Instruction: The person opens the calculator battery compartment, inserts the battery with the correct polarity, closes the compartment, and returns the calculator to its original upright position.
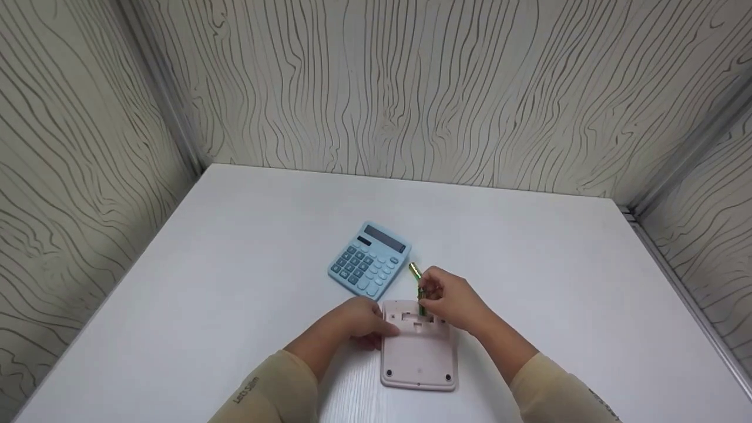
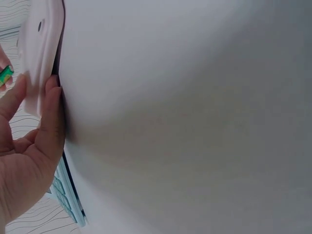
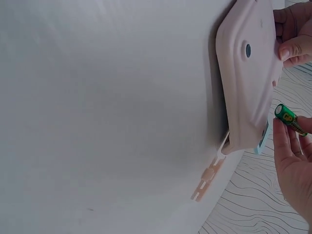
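A pale pink calculator lies back side up, its battery compartment uncovered at the far end. My left hand grips its left edge, thumb on the back and fingers at the side; the left wrist view shows this hand close up. Between the thumb and fingers of my right hand is a green battery, held over the compartment. Another green battery with a gold end shows just beyond those fingers. In the right wrist view, a pinkish battery cover lies by the calculator's far end.
A light blue calculator lies face up and turned at an angle, behind the pink one. All of this is on a white table. Wood-grain patterned panels stand at the back and on both sides.
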`<state>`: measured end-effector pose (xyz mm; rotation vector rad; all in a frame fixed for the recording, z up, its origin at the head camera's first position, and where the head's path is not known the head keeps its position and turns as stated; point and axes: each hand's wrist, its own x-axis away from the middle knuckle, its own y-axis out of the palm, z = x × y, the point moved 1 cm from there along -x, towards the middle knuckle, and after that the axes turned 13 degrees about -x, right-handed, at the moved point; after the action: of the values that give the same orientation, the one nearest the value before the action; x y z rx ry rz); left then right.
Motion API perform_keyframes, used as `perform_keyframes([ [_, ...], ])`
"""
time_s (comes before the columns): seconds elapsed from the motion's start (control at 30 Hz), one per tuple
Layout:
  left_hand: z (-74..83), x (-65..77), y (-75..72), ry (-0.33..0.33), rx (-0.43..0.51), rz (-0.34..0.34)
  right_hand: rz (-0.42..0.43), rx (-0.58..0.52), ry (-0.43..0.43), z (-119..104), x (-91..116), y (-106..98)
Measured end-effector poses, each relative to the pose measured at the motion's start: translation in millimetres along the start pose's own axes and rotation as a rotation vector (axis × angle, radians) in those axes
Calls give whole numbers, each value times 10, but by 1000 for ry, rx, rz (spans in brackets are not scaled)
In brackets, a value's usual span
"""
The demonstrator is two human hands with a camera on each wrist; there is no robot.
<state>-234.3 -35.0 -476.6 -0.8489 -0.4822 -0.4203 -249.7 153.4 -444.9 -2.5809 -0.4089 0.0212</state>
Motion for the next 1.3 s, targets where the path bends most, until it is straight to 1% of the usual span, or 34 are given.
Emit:
perform_keyframes([
  [0.13,-1,-2,-1,-10,-3,1,-32,11,22,27,28,26],
  [0.23,1,0,-3,-13,-5,2,-59,27,17,38,41,50],
  [0.47,1,10,-5,-8,-1,0,-78,66,-37,30,66,84],
  [0.67,0,5,-10,-13,-4,0,-75,90,-50,17,65,89],
  [0.83,3,10,-8,-10,-2,6,-81,117,-102,10,59,114],
  [1.07,11,18,-3,4,-18,13,-115,217,-141,23,56,157],
  [1.3,7,21,-10,13,-8,13,-154,309,-184,-3,72,205],
])
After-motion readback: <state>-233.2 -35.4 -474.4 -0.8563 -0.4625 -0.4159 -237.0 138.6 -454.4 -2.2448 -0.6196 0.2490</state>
